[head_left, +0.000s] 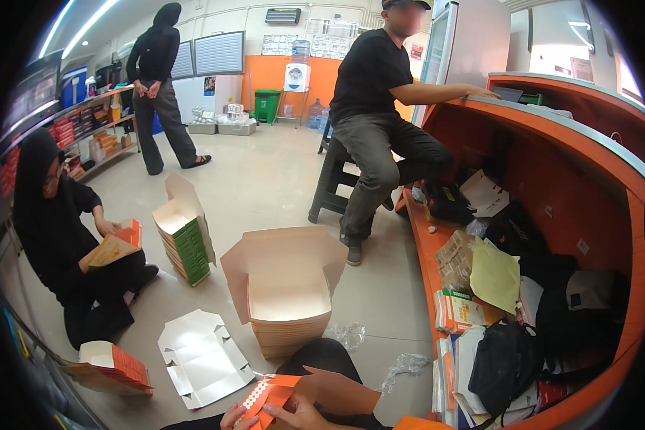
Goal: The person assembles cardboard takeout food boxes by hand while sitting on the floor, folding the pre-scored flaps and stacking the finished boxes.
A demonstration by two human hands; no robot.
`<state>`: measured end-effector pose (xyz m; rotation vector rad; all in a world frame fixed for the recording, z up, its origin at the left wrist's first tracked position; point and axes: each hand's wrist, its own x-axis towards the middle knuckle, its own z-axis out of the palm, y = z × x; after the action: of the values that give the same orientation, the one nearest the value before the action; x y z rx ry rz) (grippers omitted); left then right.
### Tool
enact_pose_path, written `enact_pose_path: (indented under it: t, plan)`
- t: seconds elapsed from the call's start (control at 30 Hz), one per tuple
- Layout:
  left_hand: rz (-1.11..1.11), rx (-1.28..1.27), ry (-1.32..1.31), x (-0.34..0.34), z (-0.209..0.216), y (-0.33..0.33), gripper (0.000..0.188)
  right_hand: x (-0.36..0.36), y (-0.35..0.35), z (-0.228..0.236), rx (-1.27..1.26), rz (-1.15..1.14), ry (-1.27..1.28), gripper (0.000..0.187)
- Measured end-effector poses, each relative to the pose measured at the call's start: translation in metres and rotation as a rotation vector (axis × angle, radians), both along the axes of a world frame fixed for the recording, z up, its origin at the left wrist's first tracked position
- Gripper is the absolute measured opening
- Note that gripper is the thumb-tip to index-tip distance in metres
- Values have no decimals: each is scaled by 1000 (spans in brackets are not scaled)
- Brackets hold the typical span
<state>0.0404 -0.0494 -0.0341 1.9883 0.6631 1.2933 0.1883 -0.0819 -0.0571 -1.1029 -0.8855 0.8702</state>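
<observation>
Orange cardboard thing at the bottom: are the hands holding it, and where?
Yes. Both hands hold the flat orange box blank at its lower edge: the left hand pinches the left corner, and the right hand grips the bottom middle.

Orange carton (269, 393), stacked box blanks (288, 326) behind.

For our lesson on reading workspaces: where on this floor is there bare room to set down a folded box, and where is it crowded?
Bare floor lies between the green-edged stack and the stool. A smaller patch sits right of the tall stack of open boxes, before the orange shelf. That shelf is crowded with bags and papers.
</observation>
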Motion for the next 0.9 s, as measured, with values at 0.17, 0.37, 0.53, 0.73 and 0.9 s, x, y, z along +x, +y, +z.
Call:
enact_pose_path:
  t: [0.17,0.37,0.53,0.73,0.9]
  plan:
    - [1,-8,-73,-2,-6,0,55,-4,4,5,4,41,59,39]
    - [-11,-13,-116,3,-1,-4,55,-3,9,-26,-66,152,185,49]
    - [-32,-67,5,-1,2,-3,55,-5,9,-26,-16,97,109,48]
    - [-123,-101,64,-1,5,1,53,-2,12,-27,-5,50,116,47]
    - [-126,-83,100,0,6,2,51,4,12,-20,-88,118,110,47]
